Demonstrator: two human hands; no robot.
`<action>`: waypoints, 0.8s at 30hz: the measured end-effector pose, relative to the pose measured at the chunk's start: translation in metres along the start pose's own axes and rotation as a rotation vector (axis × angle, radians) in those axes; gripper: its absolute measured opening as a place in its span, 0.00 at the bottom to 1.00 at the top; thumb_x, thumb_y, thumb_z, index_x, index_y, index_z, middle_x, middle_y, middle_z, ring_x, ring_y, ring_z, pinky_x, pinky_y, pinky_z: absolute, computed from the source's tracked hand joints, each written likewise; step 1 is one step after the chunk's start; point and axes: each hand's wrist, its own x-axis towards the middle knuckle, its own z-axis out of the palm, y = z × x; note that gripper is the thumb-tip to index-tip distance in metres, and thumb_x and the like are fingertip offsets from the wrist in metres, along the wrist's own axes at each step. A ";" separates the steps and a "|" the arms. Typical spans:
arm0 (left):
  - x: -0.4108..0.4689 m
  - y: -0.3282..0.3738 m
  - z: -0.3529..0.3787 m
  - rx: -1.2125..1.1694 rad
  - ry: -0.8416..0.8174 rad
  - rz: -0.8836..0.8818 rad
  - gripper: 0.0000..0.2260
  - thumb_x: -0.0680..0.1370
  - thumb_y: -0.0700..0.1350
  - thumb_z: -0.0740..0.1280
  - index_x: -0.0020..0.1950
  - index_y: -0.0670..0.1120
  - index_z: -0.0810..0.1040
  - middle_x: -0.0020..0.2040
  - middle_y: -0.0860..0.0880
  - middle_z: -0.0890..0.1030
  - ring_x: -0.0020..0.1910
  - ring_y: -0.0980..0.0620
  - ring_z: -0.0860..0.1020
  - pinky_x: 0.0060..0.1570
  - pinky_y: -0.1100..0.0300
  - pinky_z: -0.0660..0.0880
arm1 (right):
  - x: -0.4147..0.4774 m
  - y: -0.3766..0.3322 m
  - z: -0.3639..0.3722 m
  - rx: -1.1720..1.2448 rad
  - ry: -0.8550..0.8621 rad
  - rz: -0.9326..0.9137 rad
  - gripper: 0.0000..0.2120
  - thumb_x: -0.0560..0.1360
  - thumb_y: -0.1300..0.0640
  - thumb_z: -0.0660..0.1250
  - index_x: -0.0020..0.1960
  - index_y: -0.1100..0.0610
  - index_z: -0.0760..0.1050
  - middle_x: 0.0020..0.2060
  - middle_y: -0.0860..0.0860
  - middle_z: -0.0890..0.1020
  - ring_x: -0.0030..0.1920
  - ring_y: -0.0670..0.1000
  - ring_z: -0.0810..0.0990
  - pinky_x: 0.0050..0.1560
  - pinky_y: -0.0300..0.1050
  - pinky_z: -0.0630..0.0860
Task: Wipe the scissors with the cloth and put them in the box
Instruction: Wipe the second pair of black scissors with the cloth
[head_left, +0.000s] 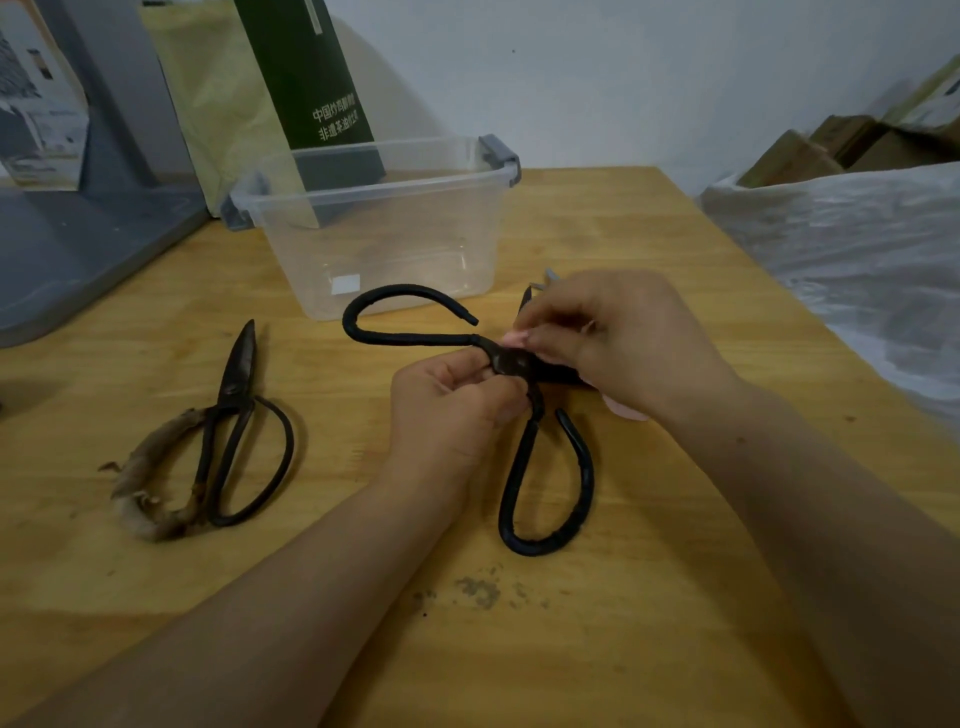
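Large black scissors (550, 483) lie spread wide open on the wooden table, one handle loop toward the box, the other toward me. My left hand (452, 410) pinches them at the pivot. My right hand (618, 343) holds a pale pink cloth (626, 410) curled over the blade area; only slivers of cloth and the grey blade tips show. The clear plastic box (483, 156) with grey latches stands just behind, open-topped and with nothing inside.
A second, rusty pair of scissors (234, 431) with a frayed wrapped handle lies at the left. A grey plastic lid or tray (78, 260) sits far left, a dark green carton (317, 83) behind the box, and a white plastic sack (857, 249) at the right. Dirt specks (478, 592) lie near me.
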 end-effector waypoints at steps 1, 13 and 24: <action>0.000 0.000 0.000 0.001 0.007 0.003 0.11 0.70 0.26 0.66 0.40 0.40 0.82 0.39 0.39 0.81 0.41 0.44 0.80 0.49 0.51 0.79 | 0.000 -0.002 0.002 -0.066 -0.070 -0.029 0.06 0.75 0.51 0.67 0.50 0.45 0.82 0.46 0.43 0.81 0.50 0.48 0.78 0.52 0.51 0.76; 0.002 -0.002 -0.002 -0.050 0.015 -0.032 0.10 0.70 0.27 0.67 0.37 0.40 0.82 0.37 0.43 0.83 0.42 0.46 0.82 0.43 0.59 0.81 | -0.002 0.008 -0.009 0.096 -0.008 0.108 0.04 0.73 0.51 0.71 0.46 0.47 0.83 0.37 0.39 0.81 0.41 0.40 0.79 0.42 0.30 0.74; 0.002 -0.002 -0.002 -0.074 0.033 -0.059 0.09 0.70 0.27 0.67 0.38 0.40 0.81 0.39 0.44 0.85 0.44 0.44 0.83 0.40 0.61 0.81 | 0.000 0.010 -0.007 -0.178 -0.116 0.103 0.06 0.75 0.56 0.68 0.50 0.50 0.82 0.40 0.42 0.78 0.40 0.41 0.73 0.42 0.35 0.71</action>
